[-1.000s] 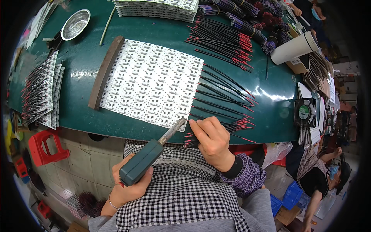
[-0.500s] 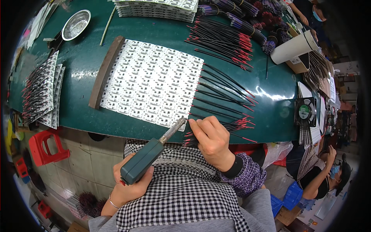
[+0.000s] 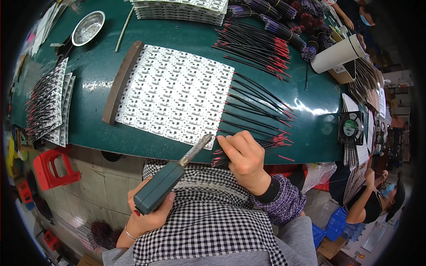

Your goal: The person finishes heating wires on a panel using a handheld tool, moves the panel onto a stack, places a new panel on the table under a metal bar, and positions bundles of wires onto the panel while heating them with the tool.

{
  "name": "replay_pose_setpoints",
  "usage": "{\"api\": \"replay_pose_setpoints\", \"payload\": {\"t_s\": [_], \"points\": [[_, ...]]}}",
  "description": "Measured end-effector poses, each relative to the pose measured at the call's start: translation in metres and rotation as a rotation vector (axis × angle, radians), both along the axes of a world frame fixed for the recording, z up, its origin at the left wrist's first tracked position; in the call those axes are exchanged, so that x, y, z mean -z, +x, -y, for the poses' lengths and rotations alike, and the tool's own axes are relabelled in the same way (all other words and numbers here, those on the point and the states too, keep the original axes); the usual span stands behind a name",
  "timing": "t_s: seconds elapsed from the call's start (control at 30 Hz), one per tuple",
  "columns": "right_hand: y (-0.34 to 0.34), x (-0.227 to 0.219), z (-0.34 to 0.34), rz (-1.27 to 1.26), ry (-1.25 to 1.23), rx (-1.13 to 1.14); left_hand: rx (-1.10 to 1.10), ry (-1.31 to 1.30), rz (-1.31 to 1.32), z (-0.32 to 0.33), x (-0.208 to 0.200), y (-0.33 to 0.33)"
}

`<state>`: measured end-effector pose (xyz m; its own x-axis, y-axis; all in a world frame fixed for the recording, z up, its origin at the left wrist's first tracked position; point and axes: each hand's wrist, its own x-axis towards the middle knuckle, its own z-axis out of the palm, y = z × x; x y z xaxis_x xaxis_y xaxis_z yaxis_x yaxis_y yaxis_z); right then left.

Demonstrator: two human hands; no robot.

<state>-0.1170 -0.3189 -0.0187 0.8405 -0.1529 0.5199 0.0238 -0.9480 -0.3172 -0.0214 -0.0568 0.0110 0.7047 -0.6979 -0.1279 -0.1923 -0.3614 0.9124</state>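
Note:
A dark green soldering iron (image 3: pixel 159 187) is gripped in my left hand (image 3: pixel 153 218). Its metal tip reaches the near right corner of a white circuit board panel (image 3: pixel 173 93). My right hand (image 3: pixel 246 160) pinches a thin wire at that corner, close to the tip. Most of this wire is hidden by my fingers. Along the panel's right edge, several black wires with red ends (image 3: pixel 255 99) stick out to the right. More loose wires (image 3: pixel 219 158) lie partly under my right hand. Against the panel's left edge rests a brown bar (image 3: pixel 123 84).
Behind the panel lie a pile of black and red wires (image 3: pixel 253 46) and a stack of panels (image 3: pixel 179 11). A metal bowl (image 3: pixel 88 29) and wired panels (image 3: pixel 46 104) are at left. At right are a white cylinder (image 3: pixel 337 54), a small fan (image 3: pixel 350 127) and a seated co-worker (image 3: pixel 375 199).
The soldering iron's handle has shifted slightly left and down, while its tip stays near the corner. My right hand has barely moved. The co-worker's arms at right have changed position.

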Motion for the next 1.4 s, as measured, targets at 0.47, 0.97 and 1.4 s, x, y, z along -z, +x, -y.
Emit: {"api": "replay_pose_setpoints", "payload": {"t_s": [0.47,0.97,1.4], "points": [[0.000,0.000,0.003,0.001,0.014,-0.033,-0.020,-0.009,-0.053,0.003,-0.004,0.002],[-0.005,0.001,-0.012,0.025,0.131,0.075,-0.249,-0.083,-0.259,-0.010,-0.003,-0.009],[-0.014,0.000,-0.011,0.003,0.113,-0.025,0.085,-0.018,0.392,-0.013,0.006,-0.003]]}}
